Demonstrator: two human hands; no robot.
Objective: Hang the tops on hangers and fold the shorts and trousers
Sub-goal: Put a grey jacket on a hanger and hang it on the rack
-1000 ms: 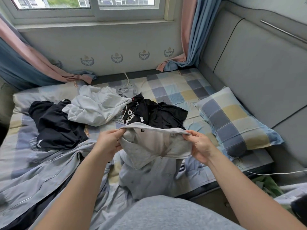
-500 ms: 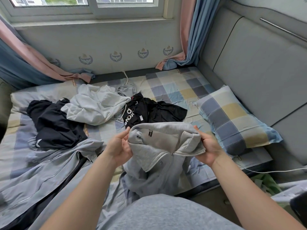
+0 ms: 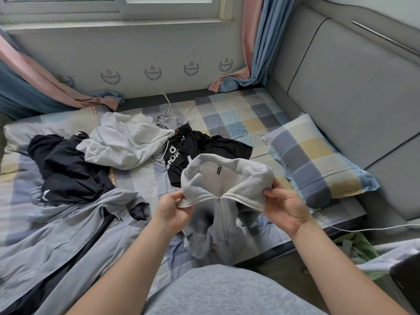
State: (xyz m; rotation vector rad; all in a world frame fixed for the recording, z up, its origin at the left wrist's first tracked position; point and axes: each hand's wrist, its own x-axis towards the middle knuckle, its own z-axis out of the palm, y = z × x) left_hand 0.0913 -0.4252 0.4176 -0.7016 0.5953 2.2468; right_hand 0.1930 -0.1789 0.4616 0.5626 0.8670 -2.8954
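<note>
1. Since the checked pillow [image 3: 313,160] is the easiest thing to spot, I'll place everything off that: it lies on a bed [image 3: 238,114] with a patchwork checked sheet, tucked right against a grey padded headboard [image 3: 352,87].
2. Beyond the pillow, at the far side of the bed, there's a wall with little crest prints under a window [image 3: 113,5]. Pink-and-blue curtains [image 3: 261,53] droop onto the mattress at both corners.
3. Left of the pillow is the clothes pile: a black top with white lettering [image 3: 204,146] comes first, then a white hoodie [image 3: 127,144], then a dark garment [image 3: 66,167] furthest out. A pale blue-grey jacket [image 3: 63,228] sprawls on the near side of those.
4. A thin white cable [image 3: 363,229] runs along the bed edge just in front of the pillow.
5. The grey zip top [image 3: 227,178] is held up just left of the pillow, collar uppermost, with its body hanging down to the sheet.
6. The left hand [image 3: 172,210] pinches the collar edge between thumb and fingers, on the side away from the pillow.
7. The right hand [image 3: 286,208] has its fingers curled round the bunched collar on the pillow side. The zip puller sits between the two hands.
</note>
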